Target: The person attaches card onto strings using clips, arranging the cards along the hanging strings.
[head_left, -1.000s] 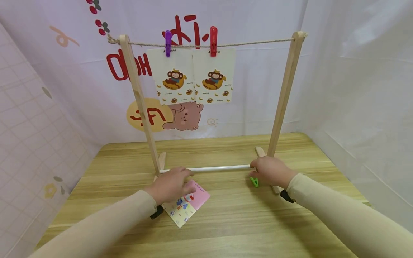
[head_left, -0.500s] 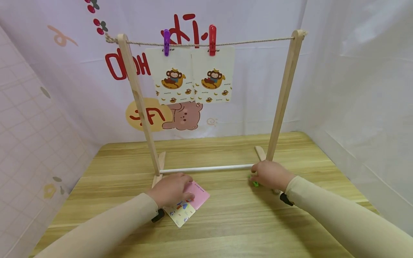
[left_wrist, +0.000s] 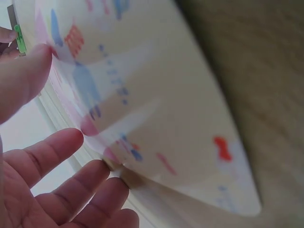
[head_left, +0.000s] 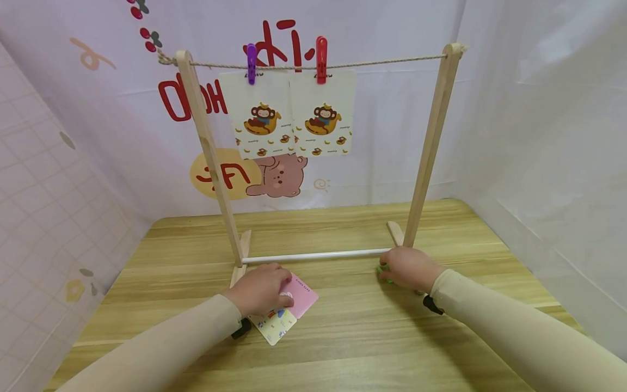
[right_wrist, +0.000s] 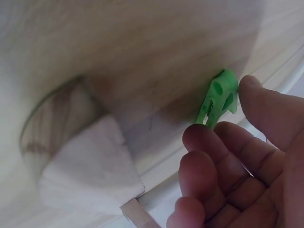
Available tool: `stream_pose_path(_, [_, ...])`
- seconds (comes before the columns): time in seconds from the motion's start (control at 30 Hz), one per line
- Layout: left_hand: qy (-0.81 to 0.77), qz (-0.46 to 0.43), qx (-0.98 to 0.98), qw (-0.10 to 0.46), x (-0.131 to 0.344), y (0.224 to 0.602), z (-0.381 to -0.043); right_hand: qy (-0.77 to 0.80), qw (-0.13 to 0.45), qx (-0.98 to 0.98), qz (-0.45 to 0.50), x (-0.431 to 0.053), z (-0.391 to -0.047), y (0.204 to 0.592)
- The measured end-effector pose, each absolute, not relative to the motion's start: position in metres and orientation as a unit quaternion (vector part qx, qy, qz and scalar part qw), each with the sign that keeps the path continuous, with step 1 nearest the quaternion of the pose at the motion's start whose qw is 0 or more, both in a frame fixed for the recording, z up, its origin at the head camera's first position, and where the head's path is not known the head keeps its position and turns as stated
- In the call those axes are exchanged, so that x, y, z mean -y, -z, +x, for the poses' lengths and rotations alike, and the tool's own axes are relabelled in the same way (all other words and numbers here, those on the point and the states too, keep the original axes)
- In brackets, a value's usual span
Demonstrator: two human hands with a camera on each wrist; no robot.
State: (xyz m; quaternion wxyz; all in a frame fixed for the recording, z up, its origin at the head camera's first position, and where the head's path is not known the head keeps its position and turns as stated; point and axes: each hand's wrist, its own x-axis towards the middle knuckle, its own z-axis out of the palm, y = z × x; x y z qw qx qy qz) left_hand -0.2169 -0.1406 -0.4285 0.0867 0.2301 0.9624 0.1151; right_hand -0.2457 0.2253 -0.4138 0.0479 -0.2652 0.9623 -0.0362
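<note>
A pink-and-yellow printed card (head_left: 303, 296) lies on the table at left of centre. My left hand (head_left: 259, 291) is over it and partly covers it, thumb and index finger apart. In the left wrist view the thumb and fingertips reach the edge of the card (left_wrist: 156, 118). By the foot of the right post, my right hand (head_left: 411, 268) pinches a small green clothespin (right_wrist: 219, 97) between thumb and fingers. The head view leaves only a bit of the clothespin visible beside the fingertips.
A wooden stand with a left post (head_left: 210, 152), right post (head_left: 431, 152) and white crossbar (head_left: 318, 256) rises behind the hands. From its rope (head_left: 382, 62), a purple clothespin (head_left: 251, 64) and a red clothespin (head_left: 321, 60) hold two monkey-print sheets (head_left: 320, 117).
My right hand has come down onto the green clothespin and its fingers have closed in around it. My left hand has settled lower over the card, which lies in the same place.
</note>
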Motion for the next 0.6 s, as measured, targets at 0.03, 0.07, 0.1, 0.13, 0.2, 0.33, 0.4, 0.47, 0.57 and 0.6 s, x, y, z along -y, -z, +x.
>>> stream_pose_path(0.03, [-0.113, 0.232, -0.962, 0.085, 0.141, 0.428, -0.217, 0.032, 0.045, -0.962, -0.267, -0.225, -0.246, 0.415])
stream_pose_path(0.07, [-0.111, 0.233, -0.962, 0.084, 0.141, 0.428, -0.217, 0.027, 0.042, -0.962, -0.269, -0.225, -0.247, 0.416])
stream_pose_path(0.1, [-0.110, 0.234, -0.962, 0.083, 0.141, 0.428, -0.217, 0.021, 0.039, -0.961, -0.272, -0.226, -0.247, 0.417])
stream_pose_path(0.13, [-0.108, 0.235, -0.962, 0.083, 0.140, 0.428, -0.217, 0.014, 0.036, -0.961, -0.274, -0.226, -0.248, 0.418])
stream_pose_path(0.2, [-0.108, 0.233, -0.963, 0.085, 0.140, 0.428, -0.217, 0.003, 0.032, -0.960, -0.280, -0.226, -0.250, 0.420])
stream_pose_path(0.33, [-0.116, 0.222, -0.964, 0.090, 0.138, 0.427, -0.218, -0.006, 0.033, -0.958, -0.286, -0.227, -0.252, 0.423])
stream_pose_path(0.4, [-0.122, 0.215, -0.965, 0.091, 0.136, 0.427, -0.218, -0.007, 0.035, -0.958, -0.286, -0.227, -0.253, 0.424])
stream_pose_path(0.47, [-0.129, 0.210, -0.965, 0.091, 0.134, 0.427, -0.219, -0.011, 0.035, -0.958, -0.285, -0.226, -0.254, 0.425])
stream_pose_path(0.57, [-0.140, 0.199, -0.965, 0.094, 0.131, 0.428, -0.219, -0.021, 0.029, -0.957, -0.288, -0.225, -0.254, 0.426])
stream_pose_path(0.6, [-0.142, 0.196, -0.966, 0.095, 0.131, 0.428, -0.219, -0.025, 0.027, -0.956, -0.291, -0.224, -0.254, 0.426])
